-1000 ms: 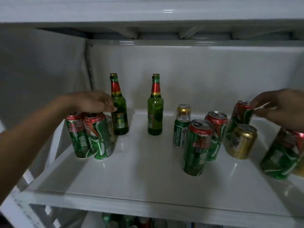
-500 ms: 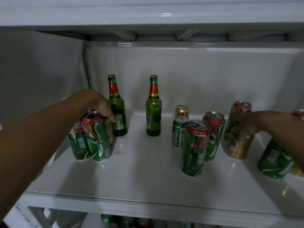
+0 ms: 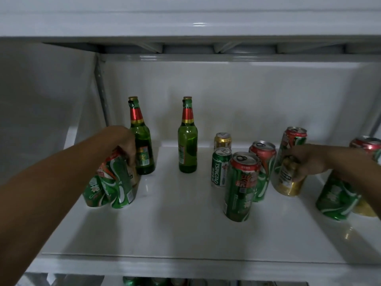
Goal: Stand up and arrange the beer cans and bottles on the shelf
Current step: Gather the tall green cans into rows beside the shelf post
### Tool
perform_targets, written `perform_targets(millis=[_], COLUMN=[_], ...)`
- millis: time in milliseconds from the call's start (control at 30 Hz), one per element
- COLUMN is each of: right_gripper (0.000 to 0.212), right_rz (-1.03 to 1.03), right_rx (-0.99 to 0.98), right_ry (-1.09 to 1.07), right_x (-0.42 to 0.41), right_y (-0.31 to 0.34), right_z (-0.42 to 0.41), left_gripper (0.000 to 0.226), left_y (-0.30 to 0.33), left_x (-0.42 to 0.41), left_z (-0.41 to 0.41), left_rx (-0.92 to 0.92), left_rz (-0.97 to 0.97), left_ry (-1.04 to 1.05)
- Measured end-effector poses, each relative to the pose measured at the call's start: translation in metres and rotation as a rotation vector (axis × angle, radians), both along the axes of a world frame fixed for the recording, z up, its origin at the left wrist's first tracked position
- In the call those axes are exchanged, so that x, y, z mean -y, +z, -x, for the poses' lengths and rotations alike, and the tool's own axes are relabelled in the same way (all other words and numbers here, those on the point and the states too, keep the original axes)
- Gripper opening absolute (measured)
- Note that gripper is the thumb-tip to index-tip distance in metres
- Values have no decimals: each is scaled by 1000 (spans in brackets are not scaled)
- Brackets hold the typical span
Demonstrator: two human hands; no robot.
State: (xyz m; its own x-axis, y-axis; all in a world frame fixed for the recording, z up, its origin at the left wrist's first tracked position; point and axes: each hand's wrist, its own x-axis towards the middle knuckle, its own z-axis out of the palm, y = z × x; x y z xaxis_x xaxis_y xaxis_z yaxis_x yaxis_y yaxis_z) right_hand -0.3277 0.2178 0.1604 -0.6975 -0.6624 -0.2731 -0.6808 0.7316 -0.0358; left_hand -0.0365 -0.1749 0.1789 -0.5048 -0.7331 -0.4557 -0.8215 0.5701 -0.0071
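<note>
Two green beer bottles stand at the back of the white shelf [image 3: 175,228], one on the left [image 3: 142,150] and one in the middle [image 3: 187,145]. My left hand [image 3: 125,144] reaches over two tall green cans [image 3: 115,182] that lean at the left, and its fingers curl down onto a gold can [image 3: 135,177] mostly hidden behind them. My right hand [image 3: 307,162] wraps around a tilted gold can [image 3: 287,183]. Between the hands stand a Tsingtao can [image 3: 219,169], a small gold can [image 3: 222,140] and three tall green cans [image 3: 240,186].
At the far right, under my right forearm, stand another green can [image 3: 336,200], a gold can [image 3: 365,210] and a red-topped can [image 3: 369,143]. An upper shelf [image 3: 185,23] hangs low overhead. Several cans show on the shelf below [image 3: 134,281].
My right hand dropped from the top of the tall back can and closed around the gold can. My left hand sank lower behind the left green cans, which now lean more.
</note>
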Motion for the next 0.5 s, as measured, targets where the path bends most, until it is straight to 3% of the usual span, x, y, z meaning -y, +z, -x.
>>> perform_targets(millis=[100,233,433,500], right_gripper=[69,57,76,73], right_rz=[119,220,601,723], right_rx=[-63,-112,-88,-86], right_ry=[70,162,169,162], right_x=[-11,-23,-43,-50], right_y=[11,33,42,44], right_z=[-5,-14,-37,-44], left_gripper=[74,45,38,42], left_y=[4,14,37,40], left_x=[0,-12,-40,-51], left_z=[-5,-12,-25,-29], left_rx=[-82,-196,-354,-461], left_rz=[-17,49,199,189], left_ry=[-34,-121,-301,-333])
